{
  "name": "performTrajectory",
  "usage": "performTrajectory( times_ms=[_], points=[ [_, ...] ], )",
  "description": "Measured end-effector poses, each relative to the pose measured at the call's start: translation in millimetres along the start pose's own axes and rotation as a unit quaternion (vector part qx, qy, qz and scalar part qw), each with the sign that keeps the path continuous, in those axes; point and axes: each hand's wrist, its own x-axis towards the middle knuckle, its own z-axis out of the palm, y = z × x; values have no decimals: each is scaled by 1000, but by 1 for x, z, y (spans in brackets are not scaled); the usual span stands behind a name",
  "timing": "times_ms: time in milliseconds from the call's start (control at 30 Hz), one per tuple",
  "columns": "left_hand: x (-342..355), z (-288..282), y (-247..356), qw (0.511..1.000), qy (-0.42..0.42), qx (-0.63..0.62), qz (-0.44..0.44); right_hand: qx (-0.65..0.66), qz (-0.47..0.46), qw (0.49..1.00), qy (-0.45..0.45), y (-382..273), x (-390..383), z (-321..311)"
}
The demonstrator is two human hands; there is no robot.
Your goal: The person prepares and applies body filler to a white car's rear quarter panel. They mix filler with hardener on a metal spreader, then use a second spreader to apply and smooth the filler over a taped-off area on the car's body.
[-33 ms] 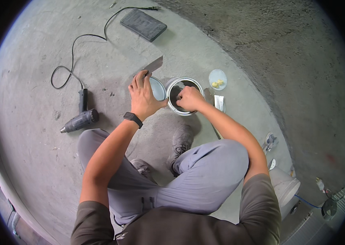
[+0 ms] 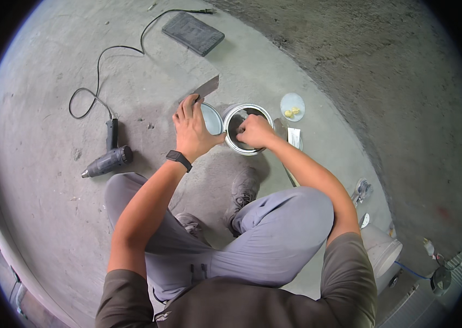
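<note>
An open metal can (image 2: 249,152) with a silvery rim and dark grey inside stands on the concrete floor in front of me. My right hand (image 2: 257,132) reaches into it with fingers closed; what they pinch is hidden. My left hand (image 2: 190,128) is left of the can, its curled fingers on a putty knife (image 2: 208,87) with a wide metal blade pointing away from me. The left thumb stretches to the can's rim. Partly behind that hand is a round pale lid (image 2: 211,119), beside the can.
At left lies a heat gun (image 2: 108,162) with a black cord (image 2: 98,71). Farther off is a dark rectangular slab (image 2: 193,34). Right of the can are a pale disc (image 2: 291,98) bearing yellow lumps (image 2: 294,112) and a white tube (image 2: 294,135). A white bucket (image 2: 385,257) sits at lower right.
</note>
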Motion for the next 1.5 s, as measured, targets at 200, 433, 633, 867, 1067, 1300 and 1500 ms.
performTrajectory(
  times_ms=[200, 433, 633, 867, 1067, 1300, 1500],
  points=[
    [-1, 0, -3, 1000, 4, -4, 0, 105, 71, 992, 27, 24, -6, -10],
    [8, -9, 7, 1000, -3, -18, -7, 412, 133, 899, 72, 34, -41, -43],
    [21, -16, 20, 998, -10, -48, 40, 253, 98, 947, 173, 22, -107, -78],
    [27, 7, 67, 982, -111, -5, 150, 136, 40, 939, 314, 9, -181, -95],
    [28, 31, 101, 957, -187, 91, 201, 92, 27, 908, 409, 19, -229, -90],
    [32, 42, 100, 954, -174, 69, 233, 107, 41, 872, 475, 31, -254, -64],
    [32, 54, 99, 947, -196, 109, 230, 131, 36, 861, 489, 36, -253, -54]
  ],
)
